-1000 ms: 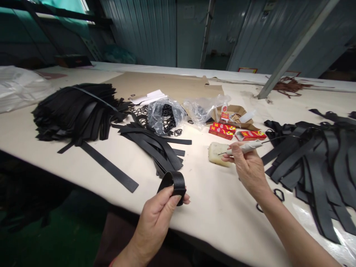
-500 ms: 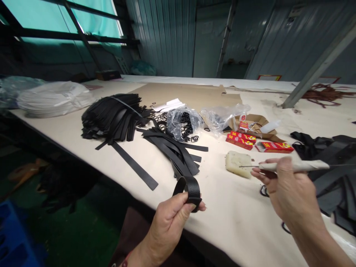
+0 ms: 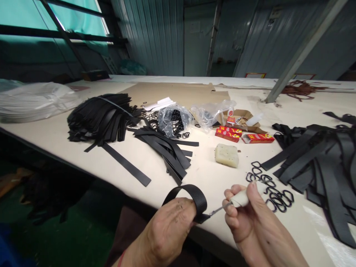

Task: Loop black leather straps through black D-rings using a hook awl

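My left hand (image 3: 172,226) is closed on a black leather strap (image 3: 198,198), which curves up in a loop above the knuckles. My right hand (image 3: 250,218) grips the pale wrapped handle of a thin metal tool (image 3: 240,199). The tool's tip touches or nearly touches the strap's end, just right of my left hand. Beyond my right hand lie several black metal rings (image 3: 274,193). A yellowish wax-like block (image 3: 226,155) sits farther back on the table.
Black straps lie in a bundle (image 3: 97,116), a loose stack (image 3: 164,150) and a heap at right (image 3: 319,163). Behind are a plastic bag of rings (image 3: 175,120), red boxes (image 3: 257,138) and a white coil (image 3: 36,100). A metal post (image 3: 306,52) rises at back right.
My right hand has moved left and down, bringing the tool to the strap's end. My left hand has turned, showing its back. The view has shifted, uncovering the rings at right.
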Available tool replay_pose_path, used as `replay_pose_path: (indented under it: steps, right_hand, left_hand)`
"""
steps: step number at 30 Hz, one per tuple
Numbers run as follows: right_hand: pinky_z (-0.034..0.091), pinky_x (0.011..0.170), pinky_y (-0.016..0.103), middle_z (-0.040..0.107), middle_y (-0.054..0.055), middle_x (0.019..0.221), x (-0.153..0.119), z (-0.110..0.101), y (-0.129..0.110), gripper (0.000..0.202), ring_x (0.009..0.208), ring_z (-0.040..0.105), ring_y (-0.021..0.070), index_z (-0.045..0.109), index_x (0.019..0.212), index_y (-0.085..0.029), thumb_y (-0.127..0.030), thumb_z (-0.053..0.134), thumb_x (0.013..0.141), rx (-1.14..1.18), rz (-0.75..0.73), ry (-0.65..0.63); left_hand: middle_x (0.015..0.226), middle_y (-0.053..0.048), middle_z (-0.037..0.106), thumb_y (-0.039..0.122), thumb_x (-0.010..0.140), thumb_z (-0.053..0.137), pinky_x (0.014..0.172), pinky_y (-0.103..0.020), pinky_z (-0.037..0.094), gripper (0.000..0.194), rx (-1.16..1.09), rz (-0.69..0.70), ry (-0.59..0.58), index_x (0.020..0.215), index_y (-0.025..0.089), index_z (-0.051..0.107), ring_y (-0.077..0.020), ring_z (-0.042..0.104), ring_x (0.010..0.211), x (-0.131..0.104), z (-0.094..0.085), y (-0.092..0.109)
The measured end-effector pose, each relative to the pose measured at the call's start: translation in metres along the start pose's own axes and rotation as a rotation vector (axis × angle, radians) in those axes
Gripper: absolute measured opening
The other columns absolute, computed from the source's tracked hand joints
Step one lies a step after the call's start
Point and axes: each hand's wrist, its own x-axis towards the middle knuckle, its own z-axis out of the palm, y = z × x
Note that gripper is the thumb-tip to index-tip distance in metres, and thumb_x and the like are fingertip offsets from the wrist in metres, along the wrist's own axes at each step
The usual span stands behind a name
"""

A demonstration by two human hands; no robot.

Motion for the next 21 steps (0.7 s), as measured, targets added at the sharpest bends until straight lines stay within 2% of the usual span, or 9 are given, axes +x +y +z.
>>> replay_pose_path:
  steps: [6, 14, 17, 21]
  right_hand:
    - [0.052, 0.051, 0.016, 0.060, -0.002, 0.068, -0.001, -0.006, 0.007, 0.023, 0.052, 0.054, 0.0089, 0.063, 0.072, -0.019, -0.035, 0.077, 0.062, 0.041, 0.005, -0.039]
    - [0.051, 0.050, 0.017, 0.059, -0.001, 0.070, -0.002, -0.008, 0.014, 0.022, 0.055, 0.055, 0.0098, 0.063, 0.073, -0.017, -0.038, 0.069, 0.071, -0.005, -0.027, -0.038]
    - [0.050, 0.051, 0.017, 0.060, -0.001, 0.070, -0.001, -0.009, 0.015, 0.024, 0.055, 0.055, 0.0098, 0.063, 0.074, -0.017, -0.039, 0.069, 0.072, -0.028, -0.038, -0.040]
    - [0.050, 0.054, 0.018, 0.061, -0.001, 0.067, 0.000, -0.010, 0.018, 0.025, 0.054, 0.056, 0.0096, 0.061, 0.074, -0.017, -0.041, 0.067, 0.073, -0.056, -0.048, -0.052]
  left_hand:
    - [0.092, -0.014, 0.068, -0.002, 0.082, 0.041, 0.085, -0.029, 0.051, 0.032, 0.069, 0.042, 0.000, 0.112, 0.003, 0.050, -0.0193, 0.061, 0.095, 0.004, -0.001, 0.006]
    - [0.083, -0.012, 0.067, 0.000, 0.083, 0.039, 0.073, -0.030, 0.054, 0.033, -0.012, -0.009, 0.028, 0.114, 0.007, 0.047, -0.0195, 0.063, 0.080, 0.008, 0.001, 0.008]
    - [0.075, -0.010, 0.064, 0.001, 0.082, 0.042, 0.066, -0.028, 0.054, 0.026, -0.097, -0.083, 0.038, 0.106, 0.008, 0.052, -0.0189, 0.062, 0.073, 0.003, 0.004, 0.008]
    - [0.080, -0.010, 0.067, 0.002, 0.082, 0.047, 0.066, -0.022, 0.051, 0.022, -0.292, -0.290, 0.014, 0.099, 0.010, 0.057, -0.0159, 0.063, 0.072, -0.002, 0.006, 0.011]
